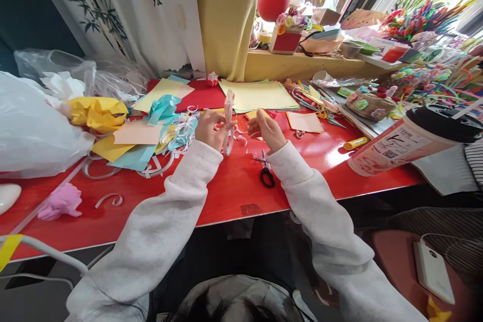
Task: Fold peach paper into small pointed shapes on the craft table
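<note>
My left hand is closed in a pinch on a pale pink paper strip. The strip stands upright above the fingers, and its lower end hangs in a curl beneath them. To its right, apart from the strip, my right hand is raised over the table with its fingers curled together. Whatever those fingers hold, if anything, is too small to make out. Scissors with black handles lie on the red table just under my right hand. Small paper scraps are scattered between the two hands.
Crumpled paper, paper sheets and curled strips pile up on the left beside a white plastic bag. Yellow sheets lie at the back. A large drink cup and a yellow tube are on the right.
</note>
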Motion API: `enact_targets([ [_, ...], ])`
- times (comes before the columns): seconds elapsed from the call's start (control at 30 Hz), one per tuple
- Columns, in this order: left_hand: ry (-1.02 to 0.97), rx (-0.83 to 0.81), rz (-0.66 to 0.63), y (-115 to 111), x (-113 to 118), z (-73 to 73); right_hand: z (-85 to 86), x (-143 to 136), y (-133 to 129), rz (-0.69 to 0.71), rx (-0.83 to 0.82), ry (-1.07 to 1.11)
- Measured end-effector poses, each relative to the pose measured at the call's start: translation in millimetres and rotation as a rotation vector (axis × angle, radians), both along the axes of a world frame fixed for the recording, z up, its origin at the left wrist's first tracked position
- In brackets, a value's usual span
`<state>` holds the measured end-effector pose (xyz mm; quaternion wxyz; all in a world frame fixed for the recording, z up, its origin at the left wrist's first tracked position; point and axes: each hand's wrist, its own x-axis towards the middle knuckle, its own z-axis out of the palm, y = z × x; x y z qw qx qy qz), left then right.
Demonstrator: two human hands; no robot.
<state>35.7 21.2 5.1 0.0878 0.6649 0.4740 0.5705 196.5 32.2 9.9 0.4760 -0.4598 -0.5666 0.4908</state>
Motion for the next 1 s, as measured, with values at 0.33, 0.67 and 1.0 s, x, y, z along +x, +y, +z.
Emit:
enact_targets([
  [0.33, 0.422, 0.065, -0.143, 3.4, 2.6, -17.1, 0.4, -6.1, -11.7, 0.421, -0.297, 0.115],
  [0.67, -0.068, -0.492, -0.347, 8.6, -1.2, -9.9, -14.6, -16.3, -7.0, 0.332, -0.143, 0.043],
  [1.0, -0.484, -0.602, -0.562, 7.4, -1.1, -8.0, -17.1, -15.1, -8.3, 0.391, 0.008, -0.107],
])
